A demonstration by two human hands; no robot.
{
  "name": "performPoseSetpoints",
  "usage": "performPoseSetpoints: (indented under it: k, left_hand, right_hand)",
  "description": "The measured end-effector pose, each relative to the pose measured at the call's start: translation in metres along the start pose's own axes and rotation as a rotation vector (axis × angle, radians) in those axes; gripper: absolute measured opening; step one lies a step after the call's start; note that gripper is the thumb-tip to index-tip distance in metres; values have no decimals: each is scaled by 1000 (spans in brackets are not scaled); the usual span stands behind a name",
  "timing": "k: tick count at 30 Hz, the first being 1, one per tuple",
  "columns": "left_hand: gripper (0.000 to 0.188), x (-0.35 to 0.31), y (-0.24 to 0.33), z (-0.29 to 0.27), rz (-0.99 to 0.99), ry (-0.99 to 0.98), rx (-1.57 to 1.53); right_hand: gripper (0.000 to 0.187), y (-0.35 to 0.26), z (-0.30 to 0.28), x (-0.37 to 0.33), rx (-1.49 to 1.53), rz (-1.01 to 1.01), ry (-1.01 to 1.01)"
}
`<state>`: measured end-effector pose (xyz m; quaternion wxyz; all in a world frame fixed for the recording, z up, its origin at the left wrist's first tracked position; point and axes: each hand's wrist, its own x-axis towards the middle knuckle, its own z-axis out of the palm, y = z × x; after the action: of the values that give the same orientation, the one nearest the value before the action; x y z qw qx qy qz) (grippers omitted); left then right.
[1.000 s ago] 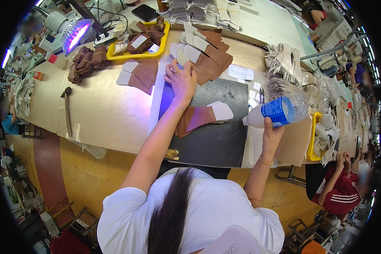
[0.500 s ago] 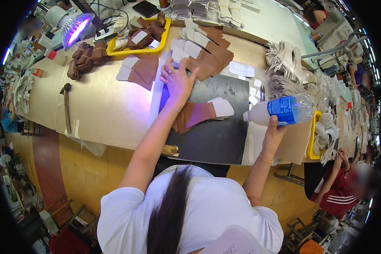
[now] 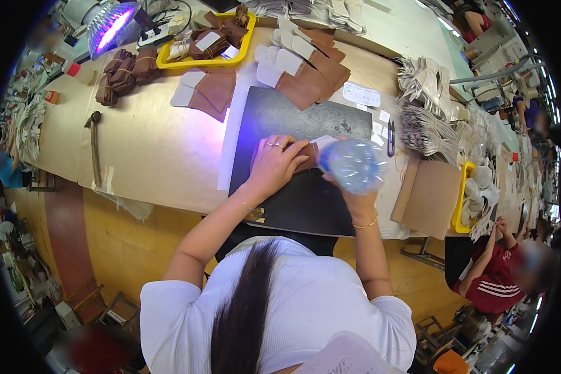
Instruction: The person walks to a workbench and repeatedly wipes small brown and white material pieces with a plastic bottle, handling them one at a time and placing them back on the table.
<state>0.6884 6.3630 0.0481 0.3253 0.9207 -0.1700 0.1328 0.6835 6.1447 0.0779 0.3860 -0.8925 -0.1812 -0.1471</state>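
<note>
My left hand [image 3: 273, 167] lies on the brown and white leather pieces [image 3: 306, 159] on the black board [image 3: 299, 206]. Its fingers are bent and hold the pieces, covering most of them. In my right hand [image 3: 354, 198] is a clear plastic bottle [image 3: 355, 165] with a blue label, tipped so that its base faces up. The bottle's neck is hidden, so I cannot tell whether it touches the leather. Beyond the board, similar fanned brown and white pieces [image 3: 311, 78] lie in overlapping rows, with a smaller group [image 3: 209, 92] to their left.
A yellow tray [image 3: 246, 47] holds brown bundles, and more bundles [image 3: 123, 78] lie beside it. A hammer [image 3: 95, 146] lies at the left, under a lit lamp [image 3: 113, 30]. On the right are a pen [image 3: 391, 137], pale bundles [image 3: 427, 131] and cardboard [image 3: 427, 196]. A co-worker in red [image 3: 495, 274] sits further right.
My left hand has come back from the far fanned pieces onto the pieces on the board. My right hand has brought the bottle left and turned it from sideways to base up.
</note>
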Motion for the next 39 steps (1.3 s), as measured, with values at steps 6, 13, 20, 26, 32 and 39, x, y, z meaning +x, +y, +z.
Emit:
performPoseSetpoints:
  k: [6,13,20,26,32,39]
  left_hand:
    - [31,-1,-2,1,-1,2,-17]
    - [30,-23,8,-15,-86,-44,-2]
    - [33,-34,9,-9,-76,35,-7]
    - [34,-29,17,-18,-66,93,-18]
    - [32,-16,18,-20,-99,-56,-43]
    - [29,-13,21,-13,-74,-53,-72]
  right_hand:
    - [57,23,-38,9,240,333,352]
    - [63,-24,13,7,202,77,1]
    - [31,-7,-17,27,106,142,131]
    - [38,-38,-11,39,415,197,264]
    - [43,-43,16,45,260,217,-33]
    - [49,-9,7,39,316,313,133]
